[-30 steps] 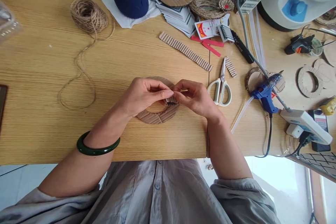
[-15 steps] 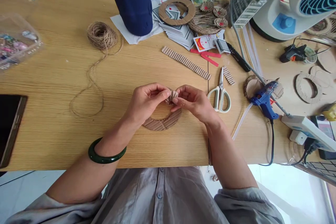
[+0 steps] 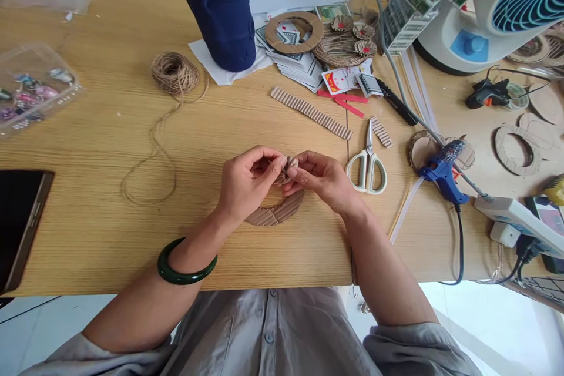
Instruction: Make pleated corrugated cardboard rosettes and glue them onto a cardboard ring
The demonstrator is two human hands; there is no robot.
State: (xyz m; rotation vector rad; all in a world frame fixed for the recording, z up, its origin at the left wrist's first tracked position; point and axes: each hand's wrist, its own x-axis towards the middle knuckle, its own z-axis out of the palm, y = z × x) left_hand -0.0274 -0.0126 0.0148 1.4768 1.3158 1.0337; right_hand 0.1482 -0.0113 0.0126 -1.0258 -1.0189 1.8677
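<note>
Between my left hand (image 3: 249, 181) and my right hand (image 3: 321, 179) is a small pleated rosette of corrugated cardboard (image 3: 288, 168). Both thumbs and forefingers pinch it, and my fingers hide part of it. Just beneath my hands lies a brown corrugated cardboard ring (image 3: 275, 214), its far side covered by them. White-handled scissors (image 3: 368, 164) rest a little right of my right hand, blades pointing away. A long corrugated cardboard strip (image 3: 311, 113) lies beyond my hands, and a short strip piece (image 3: 381, 132) sits by the scissor blades.
A ball of twine (image 3: 175, 72) trails a loose strand at left. A dark blue bottle (image 3: 222, 17) stands at the back. Playing cards (image 3: 295, 67) lie under another cardboard ring (image 3: 271, 31). At right are a blue glue gun (image 3: 445, 170), a power strip (image 3: 520, 217) and a fan (image 3: 458, 29).
The view has shifted slightly, so the table things sit a little lower in it. My fingers have moved slightly on the rosette, which both hands still pinch.
</note>
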